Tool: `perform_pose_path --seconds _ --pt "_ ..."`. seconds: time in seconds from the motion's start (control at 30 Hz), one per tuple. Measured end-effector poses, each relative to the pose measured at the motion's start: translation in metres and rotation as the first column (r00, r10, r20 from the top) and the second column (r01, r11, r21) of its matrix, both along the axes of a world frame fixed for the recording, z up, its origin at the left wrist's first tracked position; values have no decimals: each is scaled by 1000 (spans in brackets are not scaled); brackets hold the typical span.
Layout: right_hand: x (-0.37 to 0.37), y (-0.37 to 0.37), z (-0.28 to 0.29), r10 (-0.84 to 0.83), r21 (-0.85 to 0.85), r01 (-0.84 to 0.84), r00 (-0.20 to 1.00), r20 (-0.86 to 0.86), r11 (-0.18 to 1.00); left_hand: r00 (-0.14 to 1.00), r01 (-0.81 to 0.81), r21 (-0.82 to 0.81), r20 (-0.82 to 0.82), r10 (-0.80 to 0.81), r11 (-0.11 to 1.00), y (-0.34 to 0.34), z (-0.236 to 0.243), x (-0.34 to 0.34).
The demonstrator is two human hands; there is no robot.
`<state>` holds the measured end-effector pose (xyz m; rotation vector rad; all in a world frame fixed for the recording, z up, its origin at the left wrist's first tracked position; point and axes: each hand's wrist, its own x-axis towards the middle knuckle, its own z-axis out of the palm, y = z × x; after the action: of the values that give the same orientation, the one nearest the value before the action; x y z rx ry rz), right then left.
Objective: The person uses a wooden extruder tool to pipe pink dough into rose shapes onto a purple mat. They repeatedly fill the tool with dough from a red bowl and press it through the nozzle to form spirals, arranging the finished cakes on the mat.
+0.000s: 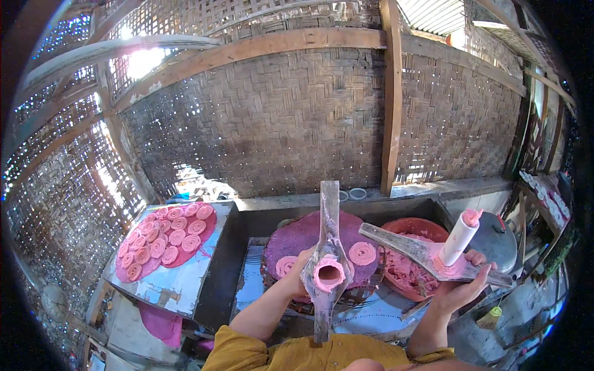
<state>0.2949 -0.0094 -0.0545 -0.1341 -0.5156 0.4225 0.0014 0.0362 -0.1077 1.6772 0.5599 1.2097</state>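
Note:
Upright in front of me is a wooden press (330,232) with two long handles and a round hollow opening smeared with pink dough. My left hand (301,272) is closed around its side, partly hidden behind it. To the right, my right hand (461,295) grips one wooden arm of the plunger (458,241), a white cylinder on a long handle, tilted, with pink dough on its tip. Behind the press lies a round purple-covered tray (303,238) bearing coiled pink dough spirals (362,253). Beside it, a red basin (416,224) holds loose pink dough (405,272).
Many pink spirals (176,237) lie on round pink sheets atop a worn light-blue surface (213,247) at left. A grey domed lid (500,244) stands at right, near a yellow-green bundle (490,317). Woven bamboo wall (278,117) and a wooden post (391,93) rise behind.

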Motion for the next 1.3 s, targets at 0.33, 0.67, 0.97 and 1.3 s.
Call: perform_pose_path --seconds 0.33,0.67,0.97,1.3 --pt "-47 7 -20 310 -85 -298 927 212 951 926 63 -362 369 81 930 -31 45 29" --pt "-43 24 -122 545 -665 78 506 669 743 864 57 278 468 -187 959 -14 -22 -45" --pt "-71 -23 -21 -185 174 126 73 980 977 882 1 211 460 -100 978 -42 -51 -60" --pt "-96 -23 -18 -498 484 128 130 857 866 897 -3 239 429 -103 971 -45 -22 -46"
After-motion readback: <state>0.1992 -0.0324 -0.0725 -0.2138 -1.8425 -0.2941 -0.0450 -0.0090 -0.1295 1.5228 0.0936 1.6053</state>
